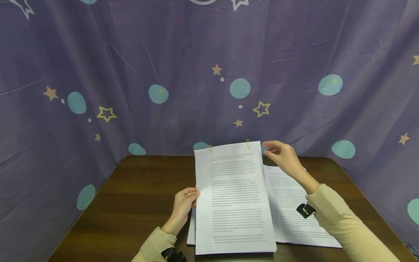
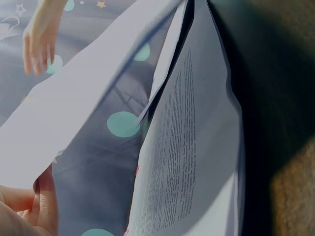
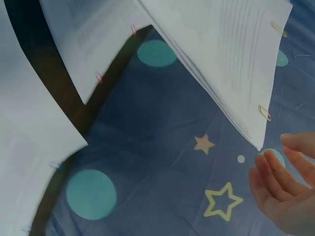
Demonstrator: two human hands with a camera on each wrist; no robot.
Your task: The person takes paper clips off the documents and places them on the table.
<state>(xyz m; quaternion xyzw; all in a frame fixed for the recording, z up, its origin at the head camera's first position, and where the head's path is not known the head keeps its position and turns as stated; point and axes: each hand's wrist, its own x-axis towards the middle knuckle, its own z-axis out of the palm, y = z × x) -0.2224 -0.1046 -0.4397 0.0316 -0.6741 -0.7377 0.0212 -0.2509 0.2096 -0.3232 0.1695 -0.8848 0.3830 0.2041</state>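
A stack of printed paper (image 1: 234, 200) stands raised and tilted, with two yellow paper clips (image 1: 248, 144) on its top edge. My left hand (image 1: 186, 203) pinches its left edge between thumb and fingers; the left wrist view shows the thumb (image 2: 47, 201) at the sheets' border. Beside the top right corner, my right hand (image 1: 283, 156) is held apart from the paper with loosely bent fingers. In the right wrist view those fingers (image 3: 275, 182) hold nothing, just below the clipped corner.
A second printed stack (image 1: 294, 207) with a blue clip lies on the brown table (image 1: 131, 203) to the right. Under the raised stack lies another one with red paper clips (image 3: 99, 77). Behind the table hangs a purple curtain (image 1: 183, 123) with stars and dots.
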